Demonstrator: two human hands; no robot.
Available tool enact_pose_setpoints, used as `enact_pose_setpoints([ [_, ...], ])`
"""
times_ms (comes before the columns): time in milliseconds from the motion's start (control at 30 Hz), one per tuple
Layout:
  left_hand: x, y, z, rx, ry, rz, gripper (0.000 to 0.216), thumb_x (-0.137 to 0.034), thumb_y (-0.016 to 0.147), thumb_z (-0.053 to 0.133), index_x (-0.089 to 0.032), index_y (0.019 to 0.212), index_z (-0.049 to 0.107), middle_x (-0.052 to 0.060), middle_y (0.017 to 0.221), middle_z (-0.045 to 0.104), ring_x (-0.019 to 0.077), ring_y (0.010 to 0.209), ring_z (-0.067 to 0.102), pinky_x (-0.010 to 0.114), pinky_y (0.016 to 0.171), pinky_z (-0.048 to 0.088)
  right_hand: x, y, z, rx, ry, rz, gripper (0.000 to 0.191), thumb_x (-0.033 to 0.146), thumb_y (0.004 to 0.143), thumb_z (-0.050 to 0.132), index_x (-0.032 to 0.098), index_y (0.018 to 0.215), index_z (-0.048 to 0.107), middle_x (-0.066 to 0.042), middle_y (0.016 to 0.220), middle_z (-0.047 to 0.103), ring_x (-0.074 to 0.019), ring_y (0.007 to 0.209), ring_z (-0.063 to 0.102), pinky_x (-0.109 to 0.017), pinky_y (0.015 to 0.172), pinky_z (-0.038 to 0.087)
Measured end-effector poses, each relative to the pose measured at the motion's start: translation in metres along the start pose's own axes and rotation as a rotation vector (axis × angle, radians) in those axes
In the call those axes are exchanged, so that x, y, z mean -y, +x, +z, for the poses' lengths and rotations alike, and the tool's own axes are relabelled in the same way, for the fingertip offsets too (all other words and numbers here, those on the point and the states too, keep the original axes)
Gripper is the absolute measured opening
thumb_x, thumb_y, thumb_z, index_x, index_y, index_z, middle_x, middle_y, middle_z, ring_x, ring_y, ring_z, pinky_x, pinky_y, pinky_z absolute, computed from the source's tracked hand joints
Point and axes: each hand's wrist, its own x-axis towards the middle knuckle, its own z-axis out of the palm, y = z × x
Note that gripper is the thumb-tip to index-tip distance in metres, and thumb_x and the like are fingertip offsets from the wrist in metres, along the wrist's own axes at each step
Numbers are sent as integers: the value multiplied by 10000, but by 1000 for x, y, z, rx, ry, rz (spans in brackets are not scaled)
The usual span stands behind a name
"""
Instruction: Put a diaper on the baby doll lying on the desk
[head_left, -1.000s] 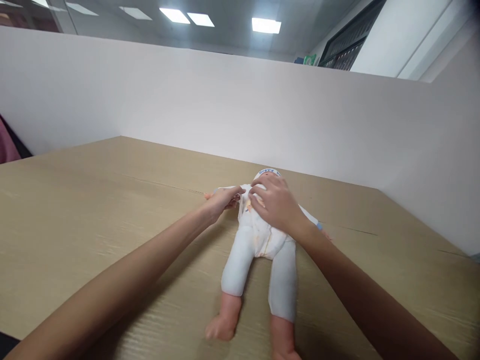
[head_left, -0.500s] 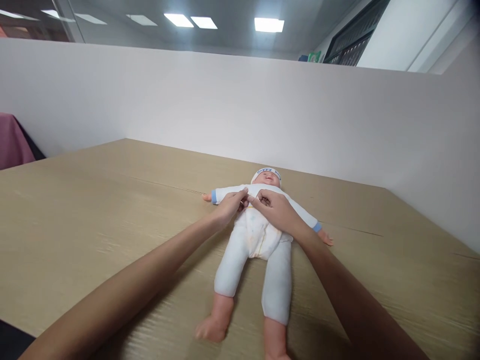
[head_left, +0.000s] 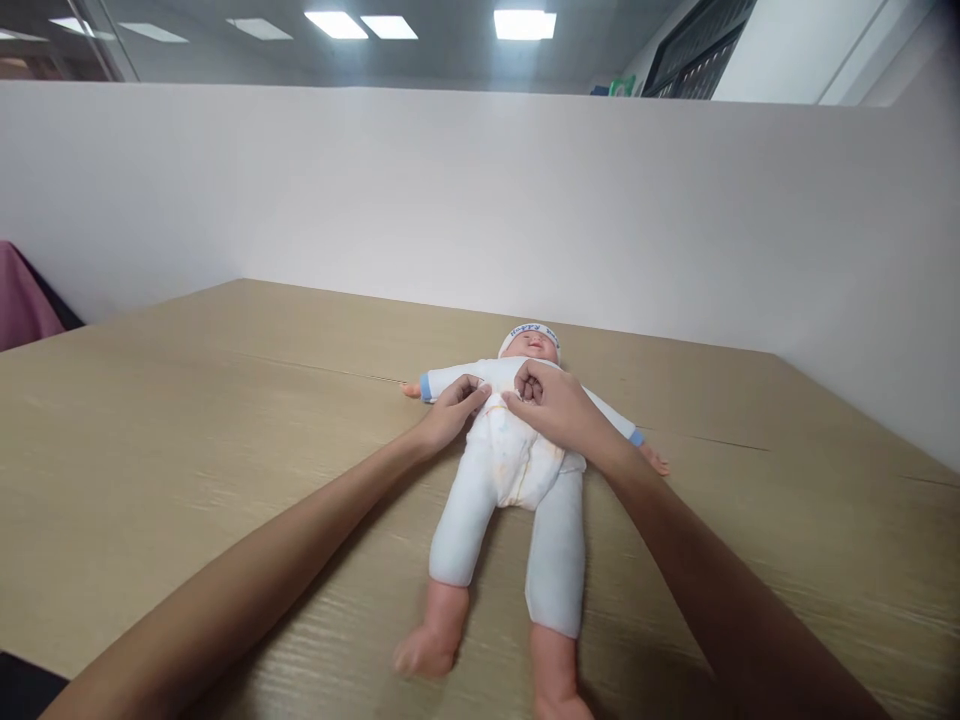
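The doll (head_left: 516,470) lies face-up (feet nearest me); left hand (head_left: 448,408) and right hand (head_left: 556,408) both have fingers pinched shut on its chest.

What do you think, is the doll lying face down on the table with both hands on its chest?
No. The head view shows the doll lying face up on the table, left hand and right hand on its chest.

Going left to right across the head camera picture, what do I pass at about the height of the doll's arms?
pink cloth → doll's outstretched hand → left hand → right hand → doll's other hand
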Motion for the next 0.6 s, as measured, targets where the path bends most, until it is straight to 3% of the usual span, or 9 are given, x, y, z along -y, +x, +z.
enact_pose_setpoints([
  [133, 3, 5, 2, -30, 13, -20, 513, -713, 921, 667, -215, 950, 547, -41, 762, 497, 134, 666, 438, 275, 616, 362, -6, -1, 3, -25, 67, 15, 211, 280, 896, 641, 242, 1104, 627, 15, 907, 628, -154, 657, 537, -321, 661, 440],
  [233, -3, 3, 5, -109, 52, -5, 442, -640, 958, 661, -209, 1021, 584, 0, 860, 586, 169, 767, 524, 300, 696, 429, 0, -6, 1, -137, 6, -26, 269, 173, 913, 549, 234, 1157, 643, -55, 1129, 652, -151, 665, 555, -355, 729, 500],
  [333, -24, -16, 9, -215, 220, 77, 381, -535, 1038, 590, -216, 1245, 617, 59, 1127, 679, 197, 885, 568, 340, 828, 472, 26, -26, -9, -309, -100, -113, 281, 120, 929, 487, 242, 1114, 660, -103, 1244, 649, -204, 781, 610, -397, 794, 535],
  [433, -54, -55, 12, -227, 420, 275, 320, -479, 1087, 526, -245, 1276, 635, 65, 1268, 686, 193, 865, 562, 359, 877, 479, 64, -66, -20, -302, -79, -205, 226, 134, 967, 503, 277, 1072, 642, -77, 1101, 689, -245, 860, 658, -407, 801, 564],
  [500, -71, -84, 14, -133, 437, 356, 274, -462, 1104, 490, -246, 1170, 644, 63, 1172, 704, 198, 828, 570, 357, 817, 483, 84, -99, -23, -148, -5, -260, 197, 143, 987, 530, 296, 1068, 624, -44, 1017, 707, -239, 875, 686, -397, 811, 585],
  [600, -81, -117, 14, 230, 556, 328, 281, -451, 1121, 447, -265, 1060, 648, 50, 1010, 732, 222, 827, 614, 391, 845, 477, 91, -143, -18, 95, 70, -278, 151, 145, 1004, 532, 288, 992, 579, -6, 906, 679, -195, 802, 683, -342, 720, 571],
])
